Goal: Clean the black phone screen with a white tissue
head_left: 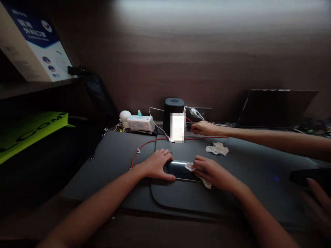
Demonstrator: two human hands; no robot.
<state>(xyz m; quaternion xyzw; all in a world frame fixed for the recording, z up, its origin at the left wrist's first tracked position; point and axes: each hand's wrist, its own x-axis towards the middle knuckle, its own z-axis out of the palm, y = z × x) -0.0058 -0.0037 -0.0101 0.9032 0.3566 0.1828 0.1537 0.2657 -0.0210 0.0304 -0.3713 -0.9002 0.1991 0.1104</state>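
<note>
A smartphone (pixel 179 170) with a dark, shiny screen lies flat on a dark grey mat (pixel 124 151). My left hand (pixel 157 165), a ring on one finger, grips the phone's left end between thumb and fingers. In my right hand (pixel 210 172) is a white tissue (pixel 190 167), pressed onto the right part of the screen. The tissue's loose end hangs past the phone's near edge. Beyond the phone, a second crumpled tissue (pixel 217 148) lies on the mat.
Another person's hand (pixel 203 128) reaches from the right to cables beside a black tower-shaped device (pixel 173 102); a blurred hand (pixel 318 196) shows at lower right. A red cable (pixel 144 143) crosses the mat. Behind stand a white box (pixel 141 123) and a dark laptop (pixel 276 108).
</note>
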